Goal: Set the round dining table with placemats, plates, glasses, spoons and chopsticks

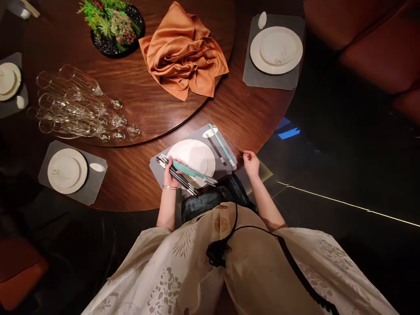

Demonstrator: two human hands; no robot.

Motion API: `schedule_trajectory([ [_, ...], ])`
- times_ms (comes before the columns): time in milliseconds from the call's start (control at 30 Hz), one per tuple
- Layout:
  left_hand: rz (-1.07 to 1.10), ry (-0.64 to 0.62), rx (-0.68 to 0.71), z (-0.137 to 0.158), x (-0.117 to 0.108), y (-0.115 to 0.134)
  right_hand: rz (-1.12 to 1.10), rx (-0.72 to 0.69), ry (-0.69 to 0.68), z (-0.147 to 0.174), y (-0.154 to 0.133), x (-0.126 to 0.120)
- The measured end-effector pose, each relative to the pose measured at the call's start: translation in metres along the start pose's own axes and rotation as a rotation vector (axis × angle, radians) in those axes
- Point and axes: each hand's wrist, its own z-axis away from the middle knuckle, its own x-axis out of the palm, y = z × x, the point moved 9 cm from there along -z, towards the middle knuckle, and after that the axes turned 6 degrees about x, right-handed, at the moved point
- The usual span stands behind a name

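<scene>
My left hand (169, 176) is closed around a bundle of black chopsticks (180, 178) with silvery ends and several slim teal-and-white packets (193, 172). The bundle is over a white plate stack (197, 151) on a grey placemat (157, 174). On the mat's right side lie a pair of black chopsticks (215, 149) and one slim teal-and-white packet (222, 145), beside a small white rest (210, 132). My right hand (251, 163) is at the table edge, right of the mat, fingers bent together; anything between them is too small to make out.
Clear stemmed glasses (77, 109) lie in a pile on the raised round turntable (147, 118). An orange cloth (187, 57) and a plant in a black dish (118, 30) are farther back. Other placemats with plates (68, 170) line the table. Dark reddish chairs (383, 52) stand right.
</scene>
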Motion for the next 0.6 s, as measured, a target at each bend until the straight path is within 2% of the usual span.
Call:
schedule_trajectory([
  [133, -0.098, -0.155, -0.150, 0.000, 0.081, -0.085, -0.246, 0.060, -0.570, 0.009, -0.024, -0.003],
  [200, -0.123, -0.252, -0.232, 0.003, 0.128, -0.134, -0.238, 0.072, -0.742, 0.011, -0.039, -0.017],
  [267, -0.153, -0.321, -0.287, 0.005, 0.172, -0.182, -0.168, 0.069, -0.832, 0.004, -0.049, -0.043],
  [333, -0.189, -0.369, -0.318, 0.008, 0.212, -0.230, -0.104, 0.044, -0.849, -0.015, -0.053, -0.080],
  [433, -0.226, -0.427, -0.352, 0.013, 0.266, -0.300, -0.071, -0.001, -0.739, -0.061, -0.049, -0.152],
  [533, -0.267, -0.460, -0.384, 0.018, 0.310, -0.361, -0.067, -0.007, -0.649, -0.103, -0.033, -0.219],
  [600, -0.301, -0.469, -0.404, 0.020, 0.335, -0.396, -0.072, -0.008, -0.642, -0.124, -0.023, -0.251],
])
